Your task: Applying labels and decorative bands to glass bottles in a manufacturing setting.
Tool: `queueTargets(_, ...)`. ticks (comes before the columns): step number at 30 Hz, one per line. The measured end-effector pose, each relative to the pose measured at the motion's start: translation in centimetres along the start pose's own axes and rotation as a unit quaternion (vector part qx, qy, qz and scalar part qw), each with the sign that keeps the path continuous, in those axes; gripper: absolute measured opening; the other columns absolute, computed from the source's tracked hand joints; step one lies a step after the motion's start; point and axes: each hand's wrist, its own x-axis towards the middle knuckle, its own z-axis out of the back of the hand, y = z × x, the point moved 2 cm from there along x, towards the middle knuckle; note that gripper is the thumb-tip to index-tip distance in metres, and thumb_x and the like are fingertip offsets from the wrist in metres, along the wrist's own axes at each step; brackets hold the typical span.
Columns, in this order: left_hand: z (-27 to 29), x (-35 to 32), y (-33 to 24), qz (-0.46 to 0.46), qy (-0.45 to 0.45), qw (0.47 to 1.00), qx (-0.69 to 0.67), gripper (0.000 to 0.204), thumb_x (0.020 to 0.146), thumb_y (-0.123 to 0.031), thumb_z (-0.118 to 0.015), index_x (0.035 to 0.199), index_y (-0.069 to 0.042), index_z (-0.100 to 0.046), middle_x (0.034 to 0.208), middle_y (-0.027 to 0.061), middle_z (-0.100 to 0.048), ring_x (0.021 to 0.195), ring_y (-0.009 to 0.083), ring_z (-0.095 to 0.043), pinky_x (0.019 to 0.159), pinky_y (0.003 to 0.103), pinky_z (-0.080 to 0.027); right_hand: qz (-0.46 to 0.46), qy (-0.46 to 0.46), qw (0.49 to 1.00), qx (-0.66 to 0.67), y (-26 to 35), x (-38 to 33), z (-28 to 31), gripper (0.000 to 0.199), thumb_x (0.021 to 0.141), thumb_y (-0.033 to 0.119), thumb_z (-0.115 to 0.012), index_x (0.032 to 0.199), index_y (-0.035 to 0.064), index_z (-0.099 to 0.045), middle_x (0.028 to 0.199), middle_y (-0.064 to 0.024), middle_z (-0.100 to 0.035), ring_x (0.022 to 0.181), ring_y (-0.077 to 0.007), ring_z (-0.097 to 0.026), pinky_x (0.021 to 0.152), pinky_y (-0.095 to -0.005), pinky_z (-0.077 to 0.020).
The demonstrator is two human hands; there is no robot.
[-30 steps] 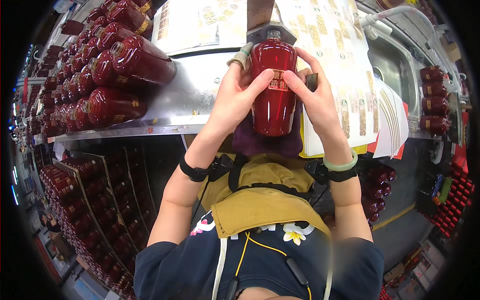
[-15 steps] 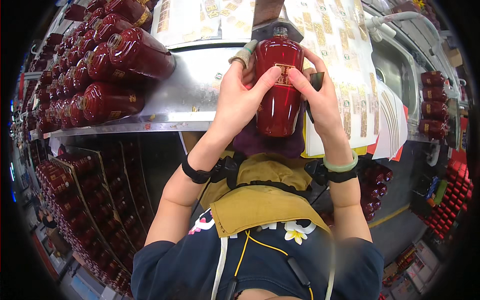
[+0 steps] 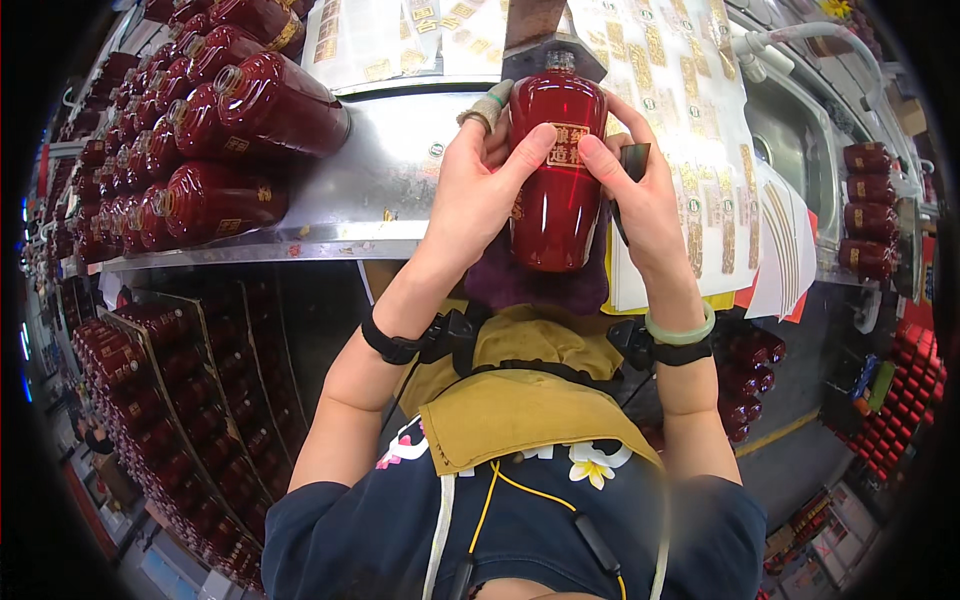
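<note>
A dark red glass bottle (image 3: 556, 215) with a clear threaded neck lies in front of me, its neck pointing away. Its base end rests over a dark purple cloth (image 3: 540, 288). My left hand (image 3: 485, 170) grips the bottle's left side, and a greyish cover is on one finger. On the other side my right hand (image 3: 640, 185) holds it too. Both thumbs press at the edges of a gold-framed label (image 3: 567, 146) on the bottle's upper body. A thin dark green flat piece (image 3: 634, 160) is tucked in my right hand. The bottle's neck is close to a metal bracket (image 3: 545, 40).
Many red bottles (image 3: 270, 105) lie stacked on the metal table (image 3: 370, 160) to the left. Sheets of gold labels (image 3: 700, 140) spread to the right, beside a sink (image 3: 785, 130). Racks of bottles (image 3: 150, 400) stand lower left.
My thumbs have moved slightly apart on the label, so more of its gold face shows between them. The bottle has shifted very little.
</note>
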Motion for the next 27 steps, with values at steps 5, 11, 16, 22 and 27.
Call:
queueTargets(5, 0.0, 0.0, 0.0, -0.011, -0.002, 1.000, -0.004, 0.077, 0.099, -0.024, -0.073, 0.153, 0.012, -0.031, 0.146, 0.0245, -0.054, 0.130, 0.0232, -0.058, 0.110, 0.035, -0.048, -0.001, -0.003, 1.000, 0.002, 0.0, 0.0, -0.1, 0.068, 0.093, 0.023, -0.081, 0.148, -0.0009, -0.049, 0.079, 0.0084, -0.045, 0.073, -0.0015, -0.043, 0.067, -0.0182, -0.0363)
queueTargets(11, 0.1, -0.2, -0.3, 0.017, 0.014, 0.998, -0.054, 0.079, 0.099, -0.023, -0.073, 0.155, 0.012, -0.029, 0.147, 0.0231, -0.052, 0.132, 0.0232, -0.056, 0.111, 0.035, -0.047, -0.005, -0.017, 1.000, 0.011, 0.8, -0.5, 1.2, 0.051, 0.100, 0.017, -0.070, 0.145, -0.0006, -0.051, 0.089, 0.0045, -0.051, 0.084, -0.0047, -0.049, 0.080, -0.0193, -0.0415)
queueTargets(16, 0.2, -0.7, 0.0, -0.008, 0.026, 1.000, 0.004, 0.084, 0.097, -0.022, -0.075, 0.156, 0.010, -0.025, 0.150, 0.0223, -0.049, 0.133, 0.0239, -0.055, 0.111, 0.036, -0.047, 0.081, -0.035, 0.996, -0.022, 2.0, -3.5, 1.5, 0.024, 0.105, 0.004, -0.057, 0.127, -0.0029, -0.057, 0.111, -0.0044, -0.064, 0.101, -0.0089, -0.058, 0.089, -0.0235, -0.0468)
queueTargets(22, 0.0, -0.8, -0.2, -0.001, 0.024, 1.000, 0.008, 0.083, 0.097, -0.019, -0.075, 0.157, 0.009, -0.025, 0.150, 0.0221, -0.049, 0.133, 0.0238, -0.055, 0.112, 0.037, -0.046, 0.095, -0.022, 0.989, -0.114, 1.8, -5.0, -0.1, 0.018, 0.098, 0.002, -0.067, 0.115, -0.0023, -0.068, 0.104, -0.0065, -0.069, 0.091, -0.0097, -0.062, 0.081, -0.0255, -0.0497)
queueTargets(27, -0.2, -0.8, -0.3, 0.002, 0.029, 1.000, 0.003, 0.082, 0.097, -0.017, -0.075, 0.157, 0.009, -0.025, 0.149, 0.0220, -0.050, 0.133, 0.0234, -0.055, 0.112, 0.037, -0.046, 0.100, -0.040, 0.986, -0.124, 1.6, -5.0, -0.1, 0.018, 0.095, 0.005, -0.070, 0.112, -0.0015, -0.069, 0.099, -0.0083, -0.070, 0.086, -0.0121, -0.065, 0.077, -0.0270, -0.0508)
